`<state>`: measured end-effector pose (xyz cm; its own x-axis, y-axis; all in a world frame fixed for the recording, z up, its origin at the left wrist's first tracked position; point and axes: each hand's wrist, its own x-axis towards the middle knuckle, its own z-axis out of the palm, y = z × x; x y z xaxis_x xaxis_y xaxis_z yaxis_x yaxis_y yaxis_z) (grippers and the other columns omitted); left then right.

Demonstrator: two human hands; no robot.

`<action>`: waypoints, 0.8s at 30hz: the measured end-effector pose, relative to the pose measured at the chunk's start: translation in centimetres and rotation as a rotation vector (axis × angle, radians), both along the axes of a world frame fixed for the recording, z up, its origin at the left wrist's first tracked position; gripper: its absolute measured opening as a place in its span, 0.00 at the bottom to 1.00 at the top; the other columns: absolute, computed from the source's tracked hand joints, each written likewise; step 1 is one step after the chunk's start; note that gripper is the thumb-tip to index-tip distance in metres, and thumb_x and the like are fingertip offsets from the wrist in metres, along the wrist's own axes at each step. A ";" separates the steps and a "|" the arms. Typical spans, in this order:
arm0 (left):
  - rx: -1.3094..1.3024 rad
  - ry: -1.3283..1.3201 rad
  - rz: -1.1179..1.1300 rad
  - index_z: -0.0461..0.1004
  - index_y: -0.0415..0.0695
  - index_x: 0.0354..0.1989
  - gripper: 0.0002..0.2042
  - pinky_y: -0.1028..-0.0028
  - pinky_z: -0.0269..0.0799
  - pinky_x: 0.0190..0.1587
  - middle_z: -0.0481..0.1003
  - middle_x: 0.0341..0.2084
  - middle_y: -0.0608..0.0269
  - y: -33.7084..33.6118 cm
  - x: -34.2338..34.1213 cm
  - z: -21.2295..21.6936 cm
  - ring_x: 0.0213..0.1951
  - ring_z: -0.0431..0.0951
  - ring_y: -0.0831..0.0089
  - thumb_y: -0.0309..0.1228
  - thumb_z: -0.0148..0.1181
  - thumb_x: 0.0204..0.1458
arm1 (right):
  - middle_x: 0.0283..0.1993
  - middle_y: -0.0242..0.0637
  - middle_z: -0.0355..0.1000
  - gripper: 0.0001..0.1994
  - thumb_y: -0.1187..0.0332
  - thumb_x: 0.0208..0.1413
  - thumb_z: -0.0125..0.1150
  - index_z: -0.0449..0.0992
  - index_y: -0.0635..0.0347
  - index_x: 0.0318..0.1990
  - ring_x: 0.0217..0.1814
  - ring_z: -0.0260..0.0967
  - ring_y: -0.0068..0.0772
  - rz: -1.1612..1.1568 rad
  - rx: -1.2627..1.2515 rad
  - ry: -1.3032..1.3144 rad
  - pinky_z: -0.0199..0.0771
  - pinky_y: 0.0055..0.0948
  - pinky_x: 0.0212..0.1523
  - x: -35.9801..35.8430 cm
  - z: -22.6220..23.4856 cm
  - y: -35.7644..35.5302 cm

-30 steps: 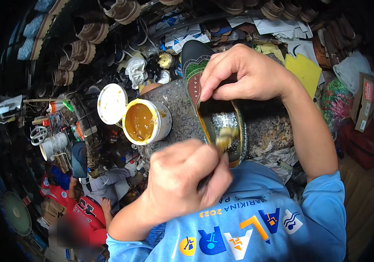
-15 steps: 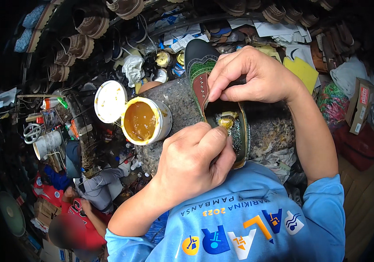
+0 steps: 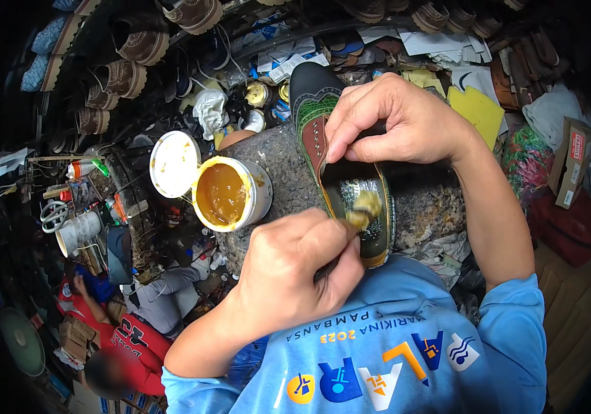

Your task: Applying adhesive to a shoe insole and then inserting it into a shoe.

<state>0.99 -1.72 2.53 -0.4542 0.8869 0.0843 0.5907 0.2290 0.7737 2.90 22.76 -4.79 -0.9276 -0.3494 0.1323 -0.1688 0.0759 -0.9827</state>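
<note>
A dark shoe [image 3: 313, 103] with green and brown patterned upper lies on a grey stone block [image 3: 419, 200]. My right hand [image 3: 399, 117] grips the shoe's opening edge from above. My left hand [image 3: 295, 269] holds a small brush whose glue-laden bristles [image 3: 363, 207] sit inside the heel of the shoe. An open can of yellow-brown glue [image 3: 226, 194] stands just left of the shoe, its white lid [image 3: 174, 164] leaning beside it.
Several finished shoes [image 3: 130, 79] line racks at the top and left. Paper, a yellow sheet [image 3: 478, 110] and cardboard boxes [image 3: 571, 165] lie at the right. Another person in a red shirt [image 3: 126, 338] sits below at the lower left near white cups [image 3: 78, 231].
My left hand has shifted slightly up and right, moving the brush deeper inside the shoe's heel. My right hand keeps its hold on the shoe.
</note>
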 end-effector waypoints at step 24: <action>0.699 -0.815 0.375 0.72 0.34 0.44 0.14 0.74 0.68 0.24 0.68 0.23 0.58 -10.5 -6.1 3.7 0.21 0.72 0.74 0.34 0.53 0.59 | 0.52 0.37 0.76 0.18 0.77 0.50 0.69 0.83 0.61 0.51 0.57 0.74 0.30 -0.406 -0.295 0.018 0.76 0.33 0.60 3.3 -0.3 -2.2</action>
<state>-5.13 -12.25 6.21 -0.8273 0.5579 0.0655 -0.1613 -0.3476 0.9237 6.19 20.55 -5.10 -0.9775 0.0936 0.1889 -0.2008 -0.1417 -0.9693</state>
